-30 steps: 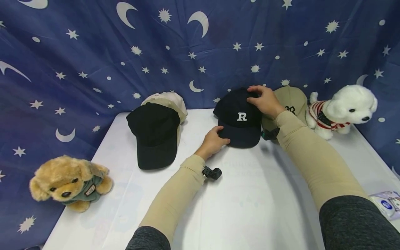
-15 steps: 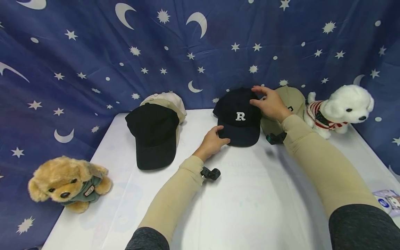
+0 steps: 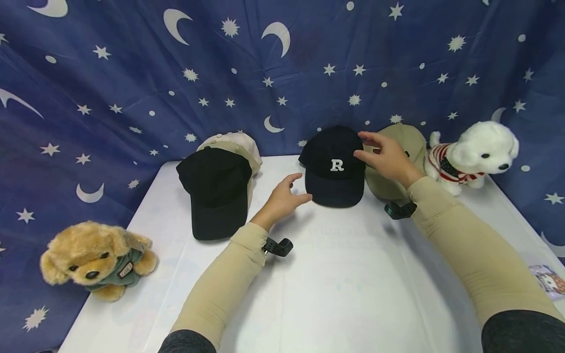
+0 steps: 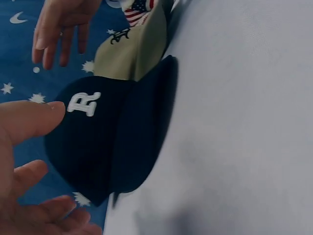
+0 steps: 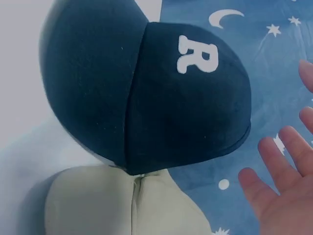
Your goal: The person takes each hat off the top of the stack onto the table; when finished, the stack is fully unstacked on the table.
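A dark navy baseball cap [image 3: 334,184] with a white letter R lies at the back of the table, brim toward me. Just left of its brim is my left hand [image 3: 282,198], thumb and fingers spread and holding nothing. My right hand [image 3: 390,159] hovers at the cap's right side, fingers parted, in front of a khaki baseball cap [image 3: 406,135] that it partly hides. In the right wrist view the navy cap [image 5: 190,107] overlaps the khaki one [image 5: 93,200], with fingers [image 5: 276,159] apart from both.
To the left, a black cap [image 3: 216,191] rests over a beige and a pale cap [image 3: 251,142]. A tan plush dog [image 3: 97,260] sits at the left edge, a white plush dog [image 3: 478,152] at the back right. A printed packet [image 3: 547,282] lies far right.
Both hands have let go of the navy cap. The left hand has drawn back leftward from the brim, and the right hand has shifted right and slightly toward me. The cap stays put.
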The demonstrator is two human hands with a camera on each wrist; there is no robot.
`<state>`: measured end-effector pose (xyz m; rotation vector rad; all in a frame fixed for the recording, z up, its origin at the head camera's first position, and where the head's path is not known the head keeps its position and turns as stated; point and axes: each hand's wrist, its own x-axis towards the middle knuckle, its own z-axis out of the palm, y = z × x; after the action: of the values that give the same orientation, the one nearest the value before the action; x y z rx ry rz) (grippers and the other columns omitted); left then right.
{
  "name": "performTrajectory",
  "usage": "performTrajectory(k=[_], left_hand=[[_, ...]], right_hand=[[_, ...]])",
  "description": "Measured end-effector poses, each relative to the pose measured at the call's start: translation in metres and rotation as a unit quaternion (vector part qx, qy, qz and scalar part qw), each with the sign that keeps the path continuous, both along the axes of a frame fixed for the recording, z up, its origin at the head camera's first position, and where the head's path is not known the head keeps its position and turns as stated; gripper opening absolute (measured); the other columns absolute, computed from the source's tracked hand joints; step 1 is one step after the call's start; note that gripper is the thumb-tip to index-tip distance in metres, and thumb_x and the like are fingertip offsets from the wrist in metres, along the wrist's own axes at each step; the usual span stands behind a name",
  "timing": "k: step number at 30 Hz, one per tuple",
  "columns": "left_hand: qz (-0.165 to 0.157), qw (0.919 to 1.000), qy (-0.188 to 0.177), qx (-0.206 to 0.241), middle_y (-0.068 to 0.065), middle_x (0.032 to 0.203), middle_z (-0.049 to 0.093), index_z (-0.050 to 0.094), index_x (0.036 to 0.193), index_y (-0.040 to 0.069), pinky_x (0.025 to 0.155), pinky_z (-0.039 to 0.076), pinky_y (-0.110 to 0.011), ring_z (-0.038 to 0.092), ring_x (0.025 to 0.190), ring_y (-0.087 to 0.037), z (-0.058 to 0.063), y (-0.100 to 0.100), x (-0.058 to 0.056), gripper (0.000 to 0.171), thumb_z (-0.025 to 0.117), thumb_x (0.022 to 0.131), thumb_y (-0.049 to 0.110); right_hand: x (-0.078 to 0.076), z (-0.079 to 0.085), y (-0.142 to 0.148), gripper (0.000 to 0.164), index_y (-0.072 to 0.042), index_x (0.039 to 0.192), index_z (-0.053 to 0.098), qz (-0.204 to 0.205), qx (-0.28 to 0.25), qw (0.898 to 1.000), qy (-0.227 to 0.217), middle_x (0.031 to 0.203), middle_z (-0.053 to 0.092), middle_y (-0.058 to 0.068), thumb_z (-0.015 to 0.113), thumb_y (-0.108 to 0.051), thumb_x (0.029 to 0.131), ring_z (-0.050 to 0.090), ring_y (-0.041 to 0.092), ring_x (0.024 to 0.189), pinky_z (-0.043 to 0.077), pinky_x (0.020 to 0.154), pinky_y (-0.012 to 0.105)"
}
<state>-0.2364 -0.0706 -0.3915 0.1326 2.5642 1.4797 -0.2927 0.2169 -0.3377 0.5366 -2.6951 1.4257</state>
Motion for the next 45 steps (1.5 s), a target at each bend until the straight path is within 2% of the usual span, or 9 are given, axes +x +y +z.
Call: performTrajectory(k=[5,8,14,20,25,35,45], left_hand=[[-0.001,0.9999,0.007,-0.007,-0.008,0.155,0.040,0.043,0.152,0.018,0.110,0.035,-0.047,0.034,0.143,-0.029,0.011,-0.015,0.010,0.072,0.075,0.089,0.029],[-0.005,0.9997,0.017,-0.015,-0.007,0.156,0.039,0.042,0.153,0.018,0.111,0.035,-0.048,0.033,0.143,-0.028,0.018,-0.024,0.017,0.073,0.075,0.089,0.032],[-0.009,0.9991,0.037,-0.021,-0.007,0.156,0.038,0.042,0.152,0.017,0.111,0.034,-0.050,0.032,0.144,-0.028,0.029,-0.043,0.032,0.073,0.074,0.089,0.033],[-0.010,0.9980,0.050,-0.037,-0.008,0.156,0.037,0.042,0.152,0.017,0.112,0.033,-0.051,0.032,0.143,-0.030,0.036,-0.062,0.047,0.073,0.074,0.089,0.033],[-0.010,0.9972,0.071,-0.020,-0.008,0.158,0.035,0.040,0.153,0.012,0.115,0.028,-0.048,0.029,0.145,-0.028,0.040,-0.077,0.059,0.074,0.075,0.090,0.027],[0.015,0.9946,0.098,-0.031,-0.011,0.157,0.035,0.039,0.152,0.006,0.115,0.029,-0.048,0.030,0.145,-0.030,0.039,-0.112,0.078,0.073,0.075,0.091,0.021],[0.053,0.9949,0.080,-0.031,-0.014,0.161,0.027,0.033,0.155,0.007,0.115,0.027,-0.051,0.025,0.147,-0.033,0.035,-0.150,0.097,0.076,0.073,0.093,0.027]], right_hand=[[0.014,-0.001,-0.003,0.063,-0.003,0.148,0.046,0.010,0.003,1.000,-0.012,0.147,0.047,0.022,0.071,-0.025,0.095,0.042,0.036,0.136,0.033,0.111,0.053],[0.020,-0.003,-0.005,0.061,-0.003,0.148,0.047,0.022,0.007,1.000,-0.015,0.150,0.045,0.018,0.071,-0.024,0.096,0.042,0.035,0.137,0.033,0.111,0.053],[0.033,-0.009,-0.010,0.058,0.001,0.145,0.049,0.052,0.014,0.998,0.010,0.156,0.038,0.016,0.071,-0.020,0.096,0.043,0.040,0.135,0.034,0.109,0.057],[0.042,-0.015,-0.020,0.059,0.000,0.144,0.051,0.058,0.002,0.998,0.021,0.149,0.047,0.016,0.074,-0.017,0.093,0.048,0.035,0.131,0.035,0.108,0.056],[0.048,-0.020,-0.029,0.060,0.000,0.145,0.050,0.070,0.001,0.997,0.020,0.147,0.049,0.016,0.074,-0.016,0.092,0.049,0.036,0.129,0.036,0.108,0.055],[0.059,-0.029,-0.054,0.061,-0.003,0.145,0.051,0.086,-0.015,0.996,0.013,0.146,0.049,0.015,0.076,-0.016,0.091,0.052,0.033,0.126,0.040,0.104,0.051],[0.064,-0.032,-0.089,0.063,-0.007,0.146,0.051,0.100,-0.025,0.995,0.004,0.148,0.048,0.011,0.078,-0.019,0.090,0.053,0.029,0.125,0.042,0.104,0.048]])
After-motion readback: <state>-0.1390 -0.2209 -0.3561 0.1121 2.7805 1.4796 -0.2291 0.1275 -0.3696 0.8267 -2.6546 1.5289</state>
